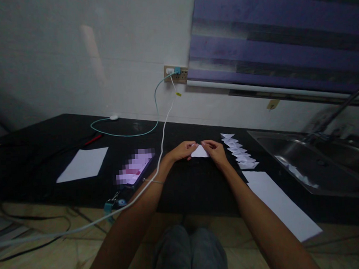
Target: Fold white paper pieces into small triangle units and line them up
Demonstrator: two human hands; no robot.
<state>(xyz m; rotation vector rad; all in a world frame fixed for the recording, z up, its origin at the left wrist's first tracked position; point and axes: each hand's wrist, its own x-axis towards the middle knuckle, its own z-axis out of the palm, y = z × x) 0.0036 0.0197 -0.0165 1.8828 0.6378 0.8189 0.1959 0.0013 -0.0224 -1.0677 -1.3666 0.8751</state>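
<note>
We've got both hands on one small folded white paper [200,152], out over the dark tabletop [191,186]. Left grip [183,150] pinches its left side, thumb on the top edge; right grip [213,149] pinches the right side near the top, thumb almost meeting the other. So the paper sits right between the two, flat face toward us; whether it touches the surface, we can't tell. Just right of the right grip we see a row of folded paper pieces [237,152], pointed shapes running away from us in overlapping order. Nearer us than that row, beside the right forearm, lie long white sheets [281,205]. Farther right of the grip: a metal sink [303,163] with its faucet [333,113]. Left of the left grip, near the forearm, a phone [140,166] lies screen up, display blurred out, with a teal strap [109,205] at its near end. Well left of the grip, past the phone, we note another white sheet [84,165]. Beyond both grips, on the wall, an outlet [176,74] takes a teal cable [155,96] and a white cable [163,135], the white one crossing in front of our left forearm.
</note>
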